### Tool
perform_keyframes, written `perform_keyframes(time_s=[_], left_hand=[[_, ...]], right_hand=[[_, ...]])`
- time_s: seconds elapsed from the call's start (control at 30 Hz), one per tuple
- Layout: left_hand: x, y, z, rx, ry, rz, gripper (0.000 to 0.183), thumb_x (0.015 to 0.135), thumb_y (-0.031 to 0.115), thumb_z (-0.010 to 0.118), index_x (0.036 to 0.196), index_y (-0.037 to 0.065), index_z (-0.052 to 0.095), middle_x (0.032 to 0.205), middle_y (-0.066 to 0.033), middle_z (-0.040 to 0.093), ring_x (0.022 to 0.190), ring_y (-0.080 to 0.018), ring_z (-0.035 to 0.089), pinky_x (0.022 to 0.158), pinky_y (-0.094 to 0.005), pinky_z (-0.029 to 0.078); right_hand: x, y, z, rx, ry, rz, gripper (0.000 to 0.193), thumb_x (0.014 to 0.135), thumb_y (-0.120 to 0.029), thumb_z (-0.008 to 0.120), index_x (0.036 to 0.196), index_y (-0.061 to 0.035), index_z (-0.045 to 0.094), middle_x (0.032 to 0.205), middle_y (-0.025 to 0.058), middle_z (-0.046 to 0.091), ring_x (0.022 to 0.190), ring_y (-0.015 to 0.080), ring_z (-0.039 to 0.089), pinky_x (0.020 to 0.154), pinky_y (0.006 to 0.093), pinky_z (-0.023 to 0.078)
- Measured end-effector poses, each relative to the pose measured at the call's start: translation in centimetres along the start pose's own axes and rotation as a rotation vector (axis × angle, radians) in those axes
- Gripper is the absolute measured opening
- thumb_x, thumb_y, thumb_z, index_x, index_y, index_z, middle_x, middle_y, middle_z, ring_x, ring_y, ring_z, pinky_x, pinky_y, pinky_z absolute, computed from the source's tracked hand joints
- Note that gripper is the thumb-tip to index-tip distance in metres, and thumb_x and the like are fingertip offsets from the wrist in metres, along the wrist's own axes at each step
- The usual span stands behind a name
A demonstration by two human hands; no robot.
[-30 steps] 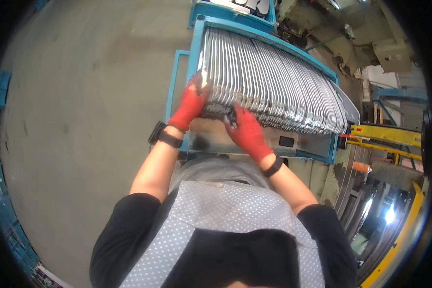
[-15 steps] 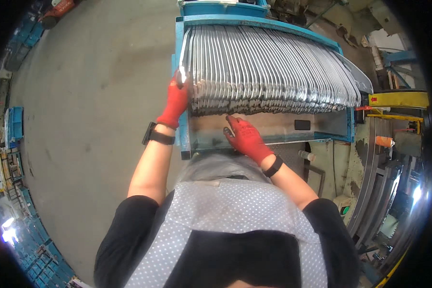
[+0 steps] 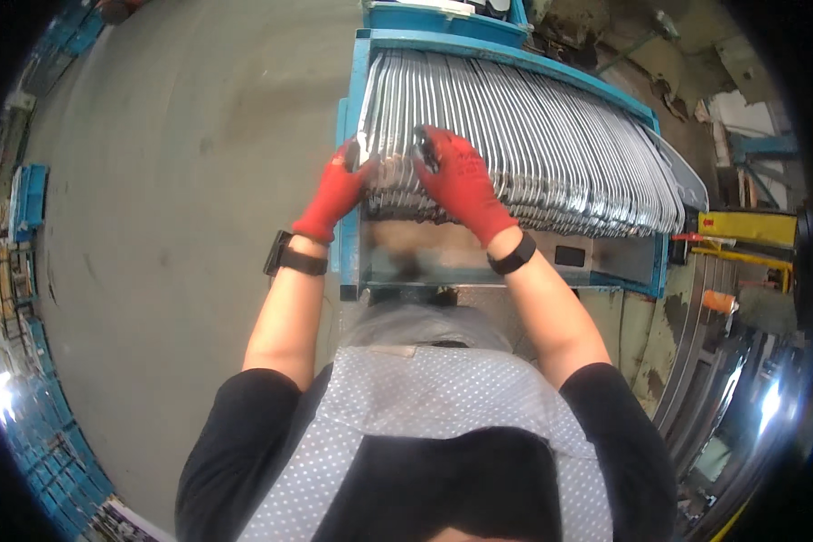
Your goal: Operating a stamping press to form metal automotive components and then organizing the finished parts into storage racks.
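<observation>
A tight row of thin, shiny metal parts (image 3: 524, 140) stands on edge inside a blue metal bin (image 3: 358, 99). My left hand (image 3: 339, 191), in a red glove with dark fingertips, is closed around the near edge of the leftmost metal part. My right hand (image 3: 465, 185), gloved alike, is over the left portion of the row, its fingers bent and the thumb apart from them. Nothing shows between the right fingers and thumb; the palm side is partly hidden.
A dark flat rectangular object (image 3: 569, 256) lies in the near part of the bin. Another blue container (image 3: 443, 20) adjoins the far side. Yellow bars (image 3: 750, 230) and an orange cylinder (image 3: 719, 302) are at the right. Grey floor (image 3: 172, 226) stretches along the left.
My right hand has risen from the bin's near space to above the left part of the row. My left hand stays at the left end. The bin has shifted slightly rightward in view.
</observation>
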State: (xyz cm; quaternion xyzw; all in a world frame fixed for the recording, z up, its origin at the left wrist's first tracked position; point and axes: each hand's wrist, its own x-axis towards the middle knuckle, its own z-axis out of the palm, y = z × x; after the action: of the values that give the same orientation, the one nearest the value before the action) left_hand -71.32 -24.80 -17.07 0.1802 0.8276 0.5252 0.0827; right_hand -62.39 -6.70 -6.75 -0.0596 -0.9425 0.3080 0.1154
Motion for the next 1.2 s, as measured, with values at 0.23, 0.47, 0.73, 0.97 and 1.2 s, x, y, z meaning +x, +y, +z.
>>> perform_keyframes(time_s=[0.23,0.47,0.73,0.97,1.2], left_hand=[[-0.1,-0.2,-1.3,-0.625,-0.139,0.102,0.036,0.093,0.017,0.042,0.123,-0.001,0.048,0.123,-0.0130,0.055,0.109,-0.0204,0.053,0.093,-0.0338,0.042],[-1.3,-6.1,5.0,-0.929,-0.001,-0.322,0.035,0.091,0.015,0.045,0.123,0.001,0.048,0.116,-0.0098,0.058,0.103,-0.0180,0.055,0.091,-0.0316,0.044],[-0.2,-1.5,3.6,-0.531,0.042,-0.107,0.037,0.090,0.017,0.047,0.124,0.001,0.046,0.114,-0.0128,0.056,0.102,-0.0211,0.055,0.089,-0.0349,0.045],[-2.1,1.3,4.3,-0.415,0.176,0.216,0.042,0.076,0.021,0.062,0.113,0.002,0.055,0.109,-0.0136,0.058,0.101,-0.0268,0.057,0.087,-0.0366,0.046],[-1.5,-0.1,5.0,-0.469,0.310,-0.176,0.040,0.085,0.013,0.060,0.123,0.001,0.051,0.114,-0.0120,0.058,0.104,-0.0190,0.055,0.090,-0.0305,0.043]], right_hand=[[12.6,0.7,7.7,-0.072,0.056,-0.541,0.044,0.083,-0.038,0.054,0.113,-0.0051,0.056,0.106,0.0182,0.059,0.102,0.0336,0.054,0.089,0.0407,0.043],[13.3,2.5,12.6,-0.320,-0.405,-0.351,0.057,0.084,-0.050,0.044,0.109,-0.0024,0.061,0.128,0.0196,0.047,0.127,0.0330,0.033,0.105,0.0481,0.024],[15.3,4.2,11.1,-0.420,-0.637,-0.444,0.057,0.084,-0.052,0.042,0.107,-0.0038,0.063,0.119,0.0183,0.054,0.118,0.0328,0.043,0.101,0.0465,0.029],[14.4,2.9,9.7,-0.384,-0.693,-0.535,0.048,0.087,-0.047,0.040,0.091,-0.0092,0.069,0.099,0.0110,0.064,0.108,0.0291,0.050,0.096,0.0499,0.031],[17.0,4.1,9.6,-0.548,-0.668,-0.650,0.037,0.089,-0.039,0.042,0.097,-0.0106,0.064,0.099,0.0095,0.062,0.108,0.0284,0.051,0.098,0.0591,0.028]])
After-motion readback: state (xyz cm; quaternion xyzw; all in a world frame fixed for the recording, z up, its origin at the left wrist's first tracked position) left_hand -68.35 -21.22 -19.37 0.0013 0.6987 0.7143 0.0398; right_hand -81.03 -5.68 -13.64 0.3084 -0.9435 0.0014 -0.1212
